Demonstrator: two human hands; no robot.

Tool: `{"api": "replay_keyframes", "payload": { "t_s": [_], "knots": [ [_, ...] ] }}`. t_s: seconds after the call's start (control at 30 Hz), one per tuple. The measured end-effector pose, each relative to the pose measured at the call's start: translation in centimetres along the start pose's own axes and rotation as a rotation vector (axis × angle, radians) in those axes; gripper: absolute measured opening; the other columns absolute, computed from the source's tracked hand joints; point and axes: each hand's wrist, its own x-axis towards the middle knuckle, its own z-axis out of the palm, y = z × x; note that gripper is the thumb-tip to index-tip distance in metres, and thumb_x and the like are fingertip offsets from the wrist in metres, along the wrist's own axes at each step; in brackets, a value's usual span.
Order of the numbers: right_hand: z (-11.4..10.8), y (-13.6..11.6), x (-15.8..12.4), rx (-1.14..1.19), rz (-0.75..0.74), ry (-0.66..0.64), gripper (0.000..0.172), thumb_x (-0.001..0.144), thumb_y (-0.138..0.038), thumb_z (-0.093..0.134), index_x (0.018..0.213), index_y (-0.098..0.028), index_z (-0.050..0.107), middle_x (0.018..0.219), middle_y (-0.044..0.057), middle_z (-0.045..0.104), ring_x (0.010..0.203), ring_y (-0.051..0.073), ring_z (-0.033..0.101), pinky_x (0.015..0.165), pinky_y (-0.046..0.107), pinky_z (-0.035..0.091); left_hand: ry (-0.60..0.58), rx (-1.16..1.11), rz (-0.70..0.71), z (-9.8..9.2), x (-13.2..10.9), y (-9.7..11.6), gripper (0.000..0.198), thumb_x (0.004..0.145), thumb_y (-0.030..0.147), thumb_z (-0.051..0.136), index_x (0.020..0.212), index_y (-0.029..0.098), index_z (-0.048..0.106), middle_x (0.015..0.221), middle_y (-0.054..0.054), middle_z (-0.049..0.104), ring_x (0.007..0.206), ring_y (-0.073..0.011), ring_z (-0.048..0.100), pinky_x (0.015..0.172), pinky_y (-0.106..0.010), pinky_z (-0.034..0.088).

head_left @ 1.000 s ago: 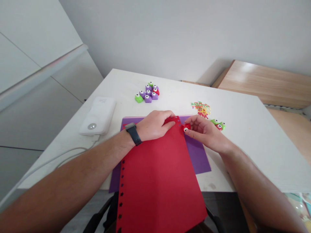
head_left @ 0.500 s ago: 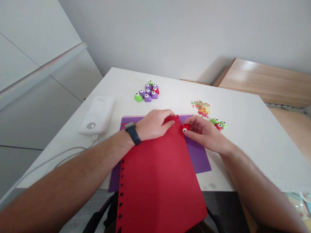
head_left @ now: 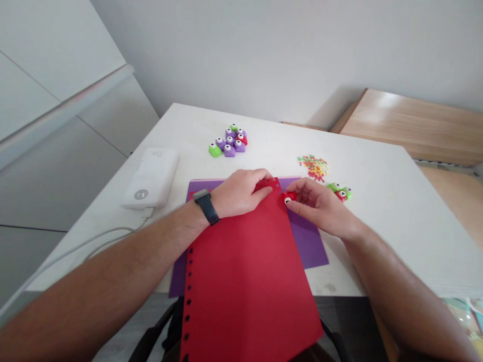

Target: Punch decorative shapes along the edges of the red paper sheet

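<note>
A red paper sheet [head_left: 245, 271] lies over a purple sheet [head_left: 307, 244] on the white table [head_left: 385, 211], with punched star holes down its left edge and a few along the top. My left hand [head_left: 239, 193], with a dark watch on the wrist, presses down on the red sheet's top edge, fingers curled on the paper. My right hand [head_left: 320, 206] pinches a small red craft punch [head_left: 289, 197] at the sheet's top right corner.
A cluster of purple, green and red punches [head_left: 229, 141] sits at the back of the table. A pile of coloured paper bits [head_left: 314, 167] and a green and a red punch [head_left: 339, 192] lie right of my hands. A white device [head_left: 151, 178] with a cable lies left. A wooden bench [head_left: 415, 125] stands behind.
Hardly anything has moved; both hands stay at the red sheet's top edge, with the red punch held at the corner.
</note>
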Motion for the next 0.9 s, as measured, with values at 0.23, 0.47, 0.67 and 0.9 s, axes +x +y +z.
{"api": "replay_keyframes", "payload": {
  "t_s": [0.23, 0.47, 0.67, 0.9],
  "knots": [
    [-0.12, -0.14, -0.05, -0.045, -0.010, -0.005, 0.025, 0.097, -0.043, 0.075, 0.113, -0.025, 0.067, 0.105, 0.006, 0.073, 0.087, 0.021, 0.065, 0.079, 0.040, 0.055, 0.011, -0.008, 0.005, 0.02, -0.06, -0.02, 0.023, 0.100, 0.030, 0.060, 0.118, 0.020, 0.072, 0.110, -0.004, 0.080, 0.100, -0.0230, 0.075, 0.092, -0.034, 0.054],
    [-0.15, -0.28, -0.14, -0.024, -0.011, -0.027, 0.027, 0.097, -0.042, 0.076, 0.114, -0.024, 0.066, 0.106, 0.006, 0.071, 0.089, 0.021, 0.066, 0.081, 0.040, 0.056, 0.017, -0.002, 0.007, 0.07, -0.02, -0.05, 0.024, 0.099, 0.030, 0.061, 0.118, 0.020, 0.072, 0.109, -0.006, 0.081, 0.100, -0.0243, 0.075, 0.093, -0.035, 0.054],
    [-0.20, -0.15, -0.10, 0.005, -0.007, -0.036, 0.027, 0.096, -0.040, 0.078, 0.114, -0.024, 0.065, 0.106, 0.006, 0.071, 0.090, 0.020, 0.066, 0.082, 0.040, 0.056, 0.014, -0.007, 0.009, 0.03, -0.04, -0.05, 0.024, 0.100, 0.031, 0.061, 0.118, 0.020, 0.073, 0.109, -0.006, 0.080, 0.099, -0.0245, 0.075, 0.092, -0.036, 0.054],
    [-0.21, 0.06, -0.08, 0.104, 0.028, -0.056, 0.031, 0.090, -0.035, 0.084, 0.111, -0.024, 0.065, 0.102, 0.004, 0.071, 0.087, 0.018, 0.066, 0.079, 0.037, 0.055, 0.013, -0.007, 0.004, 0.04, -0.05, -0.03, 0.025, 0.100, 0.030, 0.061, 0.119, 0.019, 0.072, 0.110, -0.006, 0.081, 0.100, -0.0244, 0.075, 0.093, -0.036, 0.054]
  ]
}}
